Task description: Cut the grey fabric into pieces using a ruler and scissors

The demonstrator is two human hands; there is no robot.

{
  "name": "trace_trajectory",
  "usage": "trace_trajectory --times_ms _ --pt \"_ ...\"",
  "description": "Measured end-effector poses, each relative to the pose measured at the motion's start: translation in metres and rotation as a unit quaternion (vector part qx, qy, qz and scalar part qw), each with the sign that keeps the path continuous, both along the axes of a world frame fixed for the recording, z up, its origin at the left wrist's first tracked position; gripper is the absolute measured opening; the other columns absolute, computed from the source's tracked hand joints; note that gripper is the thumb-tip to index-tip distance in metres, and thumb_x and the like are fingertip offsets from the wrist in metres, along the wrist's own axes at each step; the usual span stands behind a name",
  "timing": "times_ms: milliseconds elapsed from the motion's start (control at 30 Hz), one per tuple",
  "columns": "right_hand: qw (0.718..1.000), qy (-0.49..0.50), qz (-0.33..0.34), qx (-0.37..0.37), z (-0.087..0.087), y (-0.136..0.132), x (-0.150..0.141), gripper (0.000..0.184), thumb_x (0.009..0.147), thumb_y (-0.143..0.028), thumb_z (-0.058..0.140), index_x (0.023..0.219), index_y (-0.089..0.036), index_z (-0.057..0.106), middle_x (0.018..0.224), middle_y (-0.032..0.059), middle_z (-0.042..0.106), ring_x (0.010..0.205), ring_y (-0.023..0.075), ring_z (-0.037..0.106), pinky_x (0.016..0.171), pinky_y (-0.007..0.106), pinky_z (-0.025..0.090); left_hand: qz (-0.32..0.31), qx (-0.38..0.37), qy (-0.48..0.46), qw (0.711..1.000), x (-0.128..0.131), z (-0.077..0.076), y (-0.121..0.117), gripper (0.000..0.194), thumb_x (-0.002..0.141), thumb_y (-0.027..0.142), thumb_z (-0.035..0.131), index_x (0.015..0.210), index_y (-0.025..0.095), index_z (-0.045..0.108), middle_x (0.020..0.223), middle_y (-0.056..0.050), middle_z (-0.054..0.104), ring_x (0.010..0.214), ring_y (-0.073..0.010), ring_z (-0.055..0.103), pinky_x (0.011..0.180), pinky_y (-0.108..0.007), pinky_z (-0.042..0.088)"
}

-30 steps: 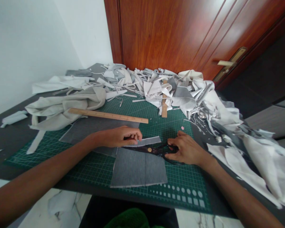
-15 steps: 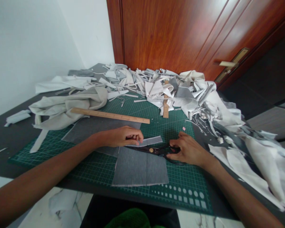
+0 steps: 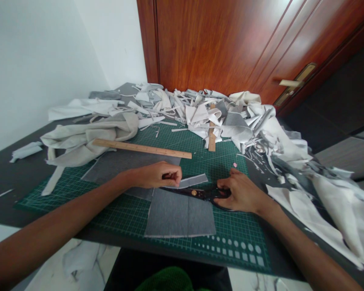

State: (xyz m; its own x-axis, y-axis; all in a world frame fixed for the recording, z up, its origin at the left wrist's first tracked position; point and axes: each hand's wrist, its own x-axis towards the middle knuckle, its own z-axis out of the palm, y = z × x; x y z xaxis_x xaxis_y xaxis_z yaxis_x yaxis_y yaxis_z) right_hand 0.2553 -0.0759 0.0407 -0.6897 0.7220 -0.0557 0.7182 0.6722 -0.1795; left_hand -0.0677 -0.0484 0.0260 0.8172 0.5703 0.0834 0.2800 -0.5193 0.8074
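Observation:
My right hand [image 3: 242,192] is wrapped round the handles of black fabric scissors [image 3: 194,193], whose blades point left along the top edge of a grey fabric piece [image 3: 182,216]. Just beyond the blades runs a narrow grey fabric strip [image 3: 197,180]. The fingers of my left hand [image 3: 157,174] pinch this strip near its left part, above the blade tips. My left hand hides that end of the strip and part of the blades. Under everything lies a green cutting mat [image 3: 236,226] with a printed grid.
A wooden ruler [image 3: 145,149] rests across a beige cloth bundle [image 3: 91,131] and a larger grey fabric sheet [image 3: 109,165]. Another ruler [image 3: 212,137] sticks out of heaped scraps [image 3: 197,115] at the back. Pale fabric [image 3: 315,214] covers the right side. A small pink disc [image 3: 235,165] lies beyond my right hand.
My left hand's fingers have curled a little tighter by the strip. The scissors and my right hand have hardly moved; the view has shifted slightly.

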Motion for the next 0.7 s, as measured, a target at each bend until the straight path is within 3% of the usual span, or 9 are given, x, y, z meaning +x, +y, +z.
trace_trajectory --times_ms 200,400,567,700 --pt "1.000 -0.001 -0.018 0.008 0.003 -0.005 -0.007 0.030 0.080 -0.047 0.068 0.067 -0.023 0.056 0.061 -0.0012 0.061 0.063 0.0177 0.050 0.077 0.035 0.029 -0.022 -0.007 -0.033 0.999 0.002 0.000 -0.004 0.027 0.096 0.029 0.066 0.074 0.019 0.052 0.070 0.000 0.063 0.074 -0.0153 0.069 0.063 -0.022 0.041" --pt "1.000 0.006 -0.019 -0.003 0.005 -0.004 -0.015 0.031 0.080 -0.046 0.068 0.065 -0.022 0.054 0.060 -0.0023 0.062 0.058 0.0148 0.049 0.080 0.036 0.029 -0.016 0.017 -0.047 0.999 0.004 0.002 -0.004 0.020 0.096 0.020 0.063 0.077 0.019 0.056 0.075 -0.003 0.071 0.072 -0.0140 0.067 0.066 -0.023 0.043" --pt "1.000 0.022 -0.013 -0.010 0.004 -0.002 -0.021 0.030 0.080 -0.044 0.067 0.066 -0.022 0.054 0.060 -0.0029 0.061 0.057 0.0135 0.047 0.080 0.035 0.030 -0.004 0.010 -0.079 0.997 0.002 -0.002 -0.001 0.031 0.094 0.026 0.067 0.070 0.019 0.049 0.070 0.001 0.060 0.067 -0.0120 0.064 0.062 -0.021 0.042" --pt "0.999 0.033 -0.008 -0.017 0.002 -0.002 -0.027 0.031 0.079 -0.043 0.068 0.064 -0.022 0.052 0.058 -0.0039 0.059 0.057 0.0125 0.044 0.078 0.033 0.029 0.000 0.011 -0.083 0.997 -0.002 -0.005 0.003 0.031 0.095 0.027 0.065 0.070 0.018 0.049 0.073 0.000 0.061 0.071 -0.0127 0.067 0.061 -0.020 0.042"
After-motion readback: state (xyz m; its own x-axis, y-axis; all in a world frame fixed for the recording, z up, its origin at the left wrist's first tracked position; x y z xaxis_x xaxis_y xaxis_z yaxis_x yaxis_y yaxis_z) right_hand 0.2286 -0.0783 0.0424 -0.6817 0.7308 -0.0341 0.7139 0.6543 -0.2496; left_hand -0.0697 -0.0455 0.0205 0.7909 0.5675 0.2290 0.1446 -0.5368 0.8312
